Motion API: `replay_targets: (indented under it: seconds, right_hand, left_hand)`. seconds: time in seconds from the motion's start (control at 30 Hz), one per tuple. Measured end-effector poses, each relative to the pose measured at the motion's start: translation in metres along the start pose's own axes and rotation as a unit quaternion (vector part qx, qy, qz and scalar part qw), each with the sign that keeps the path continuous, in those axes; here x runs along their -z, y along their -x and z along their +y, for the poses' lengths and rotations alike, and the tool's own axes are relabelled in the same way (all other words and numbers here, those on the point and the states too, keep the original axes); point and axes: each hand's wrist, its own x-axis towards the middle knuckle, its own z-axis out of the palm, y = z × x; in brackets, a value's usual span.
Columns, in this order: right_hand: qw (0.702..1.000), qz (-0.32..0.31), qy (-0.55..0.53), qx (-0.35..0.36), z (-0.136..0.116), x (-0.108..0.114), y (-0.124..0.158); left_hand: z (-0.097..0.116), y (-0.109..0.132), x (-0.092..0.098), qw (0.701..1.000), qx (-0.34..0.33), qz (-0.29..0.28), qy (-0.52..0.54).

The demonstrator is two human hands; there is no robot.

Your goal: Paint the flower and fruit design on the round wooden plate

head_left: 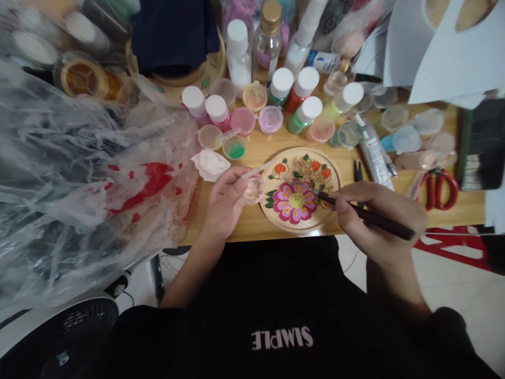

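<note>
A round wooden plaque (272,216) with a painted pink flower (283,199), orange blossoms and green leaves lies on the table before me. My right hand (374,216) is closed around a dark-handled paintbrush (379,221); its tip is over the plaque at the flower's right edge, though I cannot tell whether it touches. At the plaque's left edge, my left hand (226,197) pinches a small clear cup (252,190) with pale contents. A translucent stick (258,170) slants up from the cup past my left thumb.
Small paint cups (235,149) and white-capped bottles (310,110) crowd the area behind the plaque. Right of it lie a metal tube (374,152) and red-handled pliers (437,189). Crumpled tissue (211,164) sits near my left hand, and a large plastic bag (98,173) covers the left side.
</note>
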Motion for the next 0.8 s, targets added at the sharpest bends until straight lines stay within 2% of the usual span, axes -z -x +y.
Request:
replay_targets:
  seconds: [0.17,0.4,0.5,0.63,0.8]
  right_hand:
    - [0.998,0.066,-0.019,0.009,-0.0020,-0.0024,0.0032]
    - [1.000,-0.007,0.009,-0.026,0.0001,-0.0027,0.0001]
    - [1.000,-0.008,0.007,-0.020,0.0006,-0.0022,0.0018]
    - [0.999,0.033,0.003,0.015,0.0014,-0.0034,0.0059]
    - [1.000,0.015,0.010,0.010,0.0021,-0.0059,0.0052]
  left_hand:
    - [-0.0007,0.0006,0.0017,1.000,0.000,-0.008,-0.002]
    - [-0.0004,0.0003,0.0006,1.000,0.000,-0.002,0.004]
    - [-0.0003,0.0006,0.0002,1.000,-0.001,0.003,-0.005]
    - [0.0000,0.0011,0.0004,1.000,0.003,0.006,-0.013]
    - [0.0001,0.0005,-0.0001,1.000,0.001,0.008,-0.024]
